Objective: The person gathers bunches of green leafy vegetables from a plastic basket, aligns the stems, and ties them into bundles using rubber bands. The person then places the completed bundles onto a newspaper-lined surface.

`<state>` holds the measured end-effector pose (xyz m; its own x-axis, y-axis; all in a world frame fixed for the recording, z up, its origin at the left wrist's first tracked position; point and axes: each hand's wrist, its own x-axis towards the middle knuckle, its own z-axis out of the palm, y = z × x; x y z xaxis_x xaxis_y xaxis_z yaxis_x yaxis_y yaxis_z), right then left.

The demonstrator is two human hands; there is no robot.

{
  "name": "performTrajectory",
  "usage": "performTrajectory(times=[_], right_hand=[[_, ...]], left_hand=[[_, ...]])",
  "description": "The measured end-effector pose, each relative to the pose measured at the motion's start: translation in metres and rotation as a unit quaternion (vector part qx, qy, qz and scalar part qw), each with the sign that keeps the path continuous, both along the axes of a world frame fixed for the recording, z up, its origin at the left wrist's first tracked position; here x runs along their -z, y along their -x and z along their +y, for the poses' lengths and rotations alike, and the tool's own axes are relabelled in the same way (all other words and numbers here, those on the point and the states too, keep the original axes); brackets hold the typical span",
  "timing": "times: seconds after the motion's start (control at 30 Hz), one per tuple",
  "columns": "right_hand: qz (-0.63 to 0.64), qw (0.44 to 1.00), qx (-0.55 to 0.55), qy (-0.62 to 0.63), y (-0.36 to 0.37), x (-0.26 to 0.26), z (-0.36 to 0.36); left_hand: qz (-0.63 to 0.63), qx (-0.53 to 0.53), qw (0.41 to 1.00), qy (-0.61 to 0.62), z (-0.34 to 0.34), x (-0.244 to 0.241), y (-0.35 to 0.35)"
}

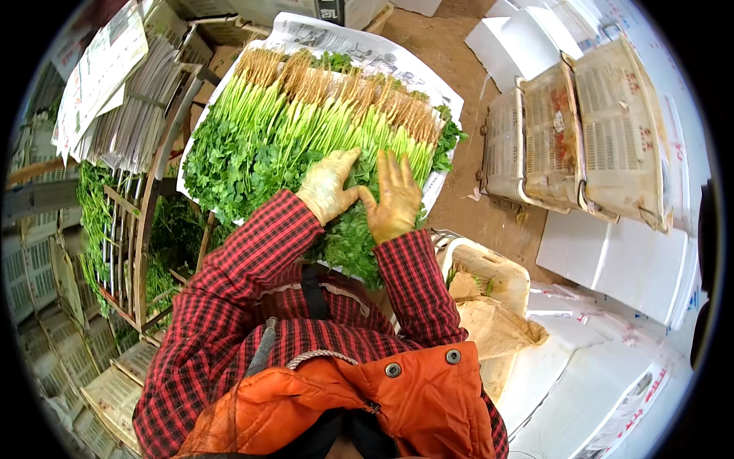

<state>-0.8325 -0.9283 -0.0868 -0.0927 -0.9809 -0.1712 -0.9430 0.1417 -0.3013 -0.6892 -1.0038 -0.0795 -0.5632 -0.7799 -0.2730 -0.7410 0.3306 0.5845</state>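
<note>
Bunches of leafy green herbs with pale stalks and brown roots (332,123) lie side by side on sheets of newsprint (367,49), roots pointing away from me and leaves towards me. My left hand (330,186), in a yellowish stained glove, rests flat on the leaves near the middle, fingers extended. Just to its right, my right hand (395,198), gloved alike, presses on the right-hand leaves with its fingers a little apart. The two thumbs meet or nearly meet. Neither hand is closed around a stalk. More leaves show beyond the roots and at the right edge.
A stack of newspapers (135,109) stands at the left above a wooden rack (143,246) with greens. At my right is a plastic crate (510,269) with brown paper (493,321) in it. Farther right stand dirty plastic crates (550,135) and white foam boxes (613,258).
</note>
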Motion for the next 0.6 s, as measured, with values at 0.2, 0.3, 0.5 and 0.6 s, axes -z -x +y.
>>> performTrajectory(times=[0.2, 0.3, 0.5, 0.6], right_hand=[[-0.037, 0.997, -0.056, 0.026, -0.013, 0.057, -0.012], [-0.051, 0.996, -0.057, 0.04, -0.015, 0.092, -0.01], [-0.022, 0.999, -0.035, 0.01, -0.026, 0.1, -0.018], [0.052, 0.995, -0.029, -0.084, -0.029, 0.076, -0.023]], left_hand=[[-0.039, 0.279, 0.923, 0.262, -0.03, 0.045, -0.028], [-0.075, 0.312, 0.925, 0.203, -0.037, 0.092, -0.041], [-0.013, 0.297, 0.93, 0.218, -0.038, 0.126, -0.045], [-0.054, 0.292, 0.935, 0.194, -0.04, 0.099, -0.039]])
